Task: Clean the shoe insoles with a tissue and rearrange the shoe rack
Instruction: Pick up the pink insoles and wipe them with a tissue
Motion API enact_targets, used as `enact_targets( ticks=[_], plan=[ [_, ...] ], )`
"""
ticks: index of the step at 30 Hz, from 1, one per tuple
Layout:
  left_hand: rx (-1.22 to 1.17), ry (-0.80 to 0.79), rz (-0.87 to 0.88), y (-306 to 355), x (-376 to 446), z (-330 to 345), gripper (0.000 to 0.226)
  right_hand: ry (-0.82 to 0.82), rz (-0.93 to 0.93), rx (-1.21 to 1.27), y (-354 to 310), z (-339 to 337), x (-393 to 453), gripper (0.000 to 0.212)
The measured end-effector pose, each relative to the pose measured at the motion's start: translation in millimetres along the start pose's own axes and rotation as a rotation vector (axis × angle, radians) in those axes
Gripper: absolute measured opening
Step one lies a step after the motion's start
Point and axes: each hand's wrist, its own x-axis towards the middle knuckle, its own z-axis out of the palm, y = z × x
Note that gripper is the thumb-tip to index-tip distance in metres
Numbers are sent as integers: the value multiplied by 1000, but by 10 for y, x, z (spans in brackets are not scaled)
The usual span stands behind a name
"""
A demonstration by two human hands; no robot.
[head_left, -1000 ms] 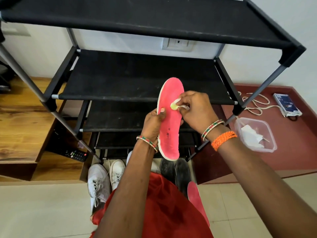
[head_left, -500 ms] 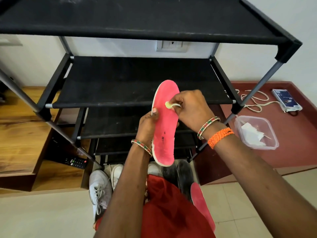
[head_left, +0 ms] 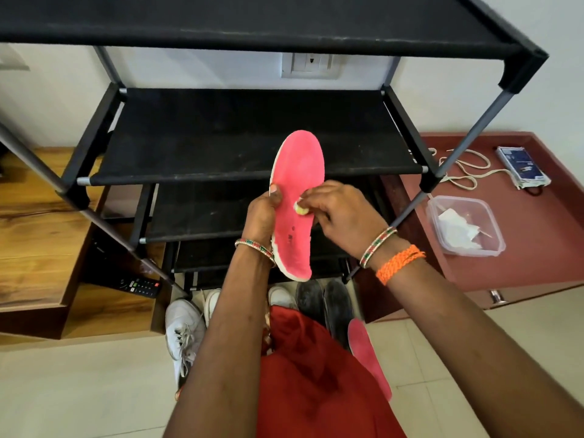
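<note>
Pink insole (head_left: 297, 197) upright in left hand's (head_left: 260, 216) grip, right hand (head_left: 344, 216) pinching tissue (head_left: 301, 210) against it.

No legible text anywhere.

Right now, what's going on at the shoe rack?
A person is cleaning a pink insole. The left hand grips its edge and holds it up in front of the rack, while the right hand presses a small tissue wad against its middle. A second pink insole lies by the person's lap, and shoes sit on the floor below.
</note>
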Motion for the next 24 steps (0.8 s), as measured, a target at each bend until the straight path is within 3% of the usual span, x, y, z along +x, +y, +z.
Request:
enact_targets(
  ticks=[6, 9, 13, 15, 24],
  plan=[
    [24, 53, -39, 20, -16, -52, 35, 72, -127, 45, -129, 97, -316, 38],
    [-96, 28, -114, 38, -99, 4, 35, 3, -269, 26, -288, 157, -472, 37],
    [-107, -28, -159, 42, -106, -3, 47, -21, -401, -79, -166, 108, -470, 37],
    [-38, -3, -122, 59, -98, 5, 40, -30, -428, -193, -73, 66, -339, 38],
    [-46, -187, -40, 77, -165, -17, 31, -19, -112, -413, 211, -85, 449, 24]
  ],
)
